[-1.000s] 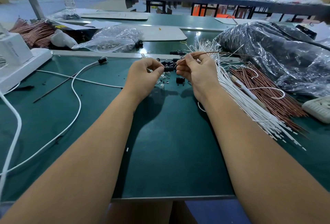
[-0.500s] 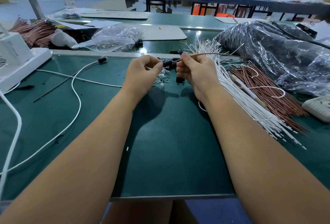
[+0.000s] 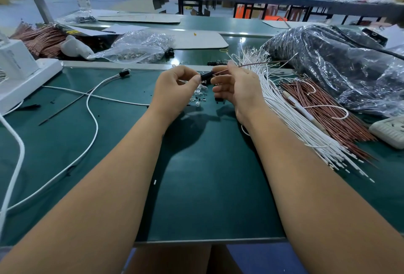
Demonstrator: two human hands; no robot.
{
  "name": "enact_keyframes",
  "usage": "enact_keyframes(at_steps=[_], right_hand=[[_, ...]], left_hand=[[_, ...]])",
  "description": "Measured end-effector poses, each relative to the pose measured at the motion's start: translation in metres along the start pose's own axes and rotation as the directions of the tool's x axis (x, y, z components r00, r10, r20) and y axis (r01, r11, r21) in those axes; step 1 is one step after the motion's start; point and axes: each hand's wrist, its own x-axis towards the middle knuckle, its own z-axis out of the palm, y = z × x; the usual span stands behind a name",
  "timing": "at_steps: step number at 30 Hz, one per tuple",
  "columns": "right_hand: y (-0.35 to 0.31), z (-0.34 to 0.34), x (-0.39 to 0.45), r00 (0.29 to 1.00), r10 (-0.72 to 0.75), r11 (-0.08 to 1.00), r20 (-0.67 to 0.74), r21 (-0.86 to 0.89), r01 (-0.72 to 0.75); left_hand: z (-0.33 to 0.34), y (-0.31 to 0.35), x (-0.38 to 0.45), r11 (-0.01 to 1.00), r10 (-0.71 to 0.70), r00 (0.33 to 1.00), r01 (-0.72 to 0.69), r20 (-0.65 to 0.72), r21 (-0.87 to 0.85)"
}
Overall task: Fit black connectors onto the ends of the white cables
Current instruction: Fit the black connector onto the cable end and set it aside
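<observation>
Above the middle of the green table (image 3: 196, 186), my left hand (image 3: 175, 90) pinches a small black connector (image 3: 206, 75) between thumb and forefinger. My right hand (image 3: 236, 85) pinches a thin reddish-brown wire (image 3: 258, 63) whose end meets the connector; the wire runs off to the right. A fan of white cables (image 3: 290, 120) lies on the table right of my right hand. Several small loose black and clear parts (image 3: 200, 96) are scattered below my hands.
A bundle of brown wires (image 3: 323, 109) and a big plastic bag of black parts (image 3: 341, 66) lie at the right, a power strip (image 3: 391, 129) at the right edge. A white device (image 3: 19, 70) and long white cords (image 3: 91, 107) are at the left, a clear bag (image 3: 137, 46) behind.
Both hands have lifted slightly off the loose parts. The black connector now shows between my left fingertips, and the wire end in my right hand has come up against it.
</observation>
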Motion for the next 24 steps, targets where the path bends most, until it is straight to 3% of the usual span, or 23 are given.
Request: enact_keyframes(at_steps=[6, 9, 13, 15, 19, 21, 24], right_hand=[[0.001, 0.009, -0.005, 0.989, 0.075, 0.994, 0.130, -0.084, -0.064], [0.003, 0.012, -0.004, 0.989, 0.043, 0.994, 0.138, -0.108, -0.028], [0.006, 0.011, -0.002, 0.990, -0.028, 0.991, 0.135, -0.129, 0.045], [0.005, 0.010, -0.001, 0.996, -0.036, 0.997, 0.085, -0.062, 0.041], [-0.001, -0.004, 0.002, 0.997, 0.040, 0.967, -0.073, 0.254, -0.020], [-0.003, -0.011, 0.004, 0.990, 0.086, 0.934, -0.111, 0.356, -0.042], [-0.002, -0.012, 0.004, 0.994, 0.085, 0.931, -0.069, 0.362, -0.055]], left_hand=[[0.003, 0.005, -0.001, 0.999, 0.038, 0.999, -0.038, -0.016, 0.023], [0.001, 0.005, 0.000, 0.998, 0.046, 0.999, -0.045, -0.018, 0.045], [0.000, 0.005, -0.002, 0.972, 0.148, 0.987, -0.156, 0.055, 0.177], [-0.003, 0.006, -0.002, 0.950, 0.173, 0.983, -0.183, 0.062, 0.253], [-0.014, 0.001, 0.002, 0.823, 0.227, 0.973, -0.210, 0.033, 0.527], [-0.020, -0.002, 0.004, 0.734, 0.206, 0.977, -0.119, -0.053, 0.669], [-0.024, -0.001, 0.002, 0.633, 0.171, 0.967, 0.040, -0.190, 0.773]])
